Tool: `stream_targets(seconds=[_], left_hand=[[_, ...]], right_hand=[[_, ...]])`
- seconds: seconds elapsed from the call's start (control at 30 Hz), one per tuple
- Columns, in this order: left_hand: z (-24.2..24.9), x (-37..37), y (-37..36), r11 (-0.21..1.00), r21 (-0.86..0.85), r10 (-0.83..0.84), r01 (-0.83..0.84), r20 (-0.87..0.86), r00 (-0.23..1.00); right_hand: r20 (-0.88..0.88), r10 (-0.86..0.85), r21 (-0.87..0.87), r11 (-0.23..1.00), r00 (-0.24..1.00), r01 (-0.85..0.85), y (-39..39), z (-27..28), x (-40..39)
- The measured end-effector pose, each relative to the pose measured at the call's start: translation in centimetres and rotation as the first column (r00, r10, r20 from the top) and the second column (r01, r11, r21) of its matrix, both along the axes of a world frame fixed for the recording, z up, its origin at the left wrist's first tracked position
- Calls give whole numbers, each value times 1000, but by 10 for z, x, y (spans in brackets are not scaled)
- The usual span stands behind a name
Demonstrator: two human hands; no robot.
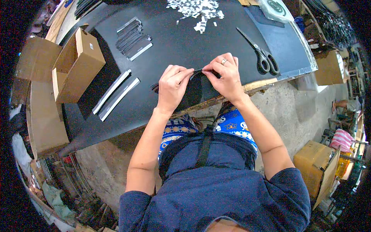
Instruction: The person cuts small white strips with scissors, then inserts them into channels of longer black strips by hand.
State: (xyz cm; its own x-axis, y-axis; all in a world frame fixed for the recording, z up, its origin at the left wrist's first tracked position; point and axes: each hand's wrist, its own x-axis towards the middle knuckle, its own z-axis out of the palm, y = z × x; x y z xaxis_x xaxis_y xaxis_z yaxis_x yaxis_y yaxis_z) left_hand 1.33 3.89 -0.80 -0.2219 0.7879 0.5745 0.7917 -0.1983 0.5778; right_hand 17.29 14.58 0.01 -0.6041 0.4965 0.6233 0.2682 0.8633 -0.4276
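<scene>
Near the table's front edge, a thin black strip (197,72) spans the short gap between my two hands. My left hand (173,83) pinches its left end between thumb and fingers. The other end is pinched by my right hand (225,75), which wears a ring. Dark strips lie partly hidden beside my left wrist. To the left on the black table (170,42) are two long black-and-white strips (119,98) and, further back, a row of similar strips (134,38). Black-handled scissors (262,54) lie open to the right of my right hand.
An open cardboard box (79,65) stands at the table's left, with cardboard flaps around it. Small white cut pieces (199,11) are heaped at the back. A green coil in plastic (276,8) lies back right. Another carton (315,164) sits on the floor at right.
</scene>
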Motion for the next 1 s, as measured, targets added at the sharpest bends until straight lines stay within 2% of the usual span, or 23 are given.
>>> stream_targets(seconds=[1.0], left_hand=[[1, 1, -1, 1000, -4, 2, -2, -11, 1000]], right_hand=[[14, -34, 22, 999, 999, 34, -1, 3, -2]])
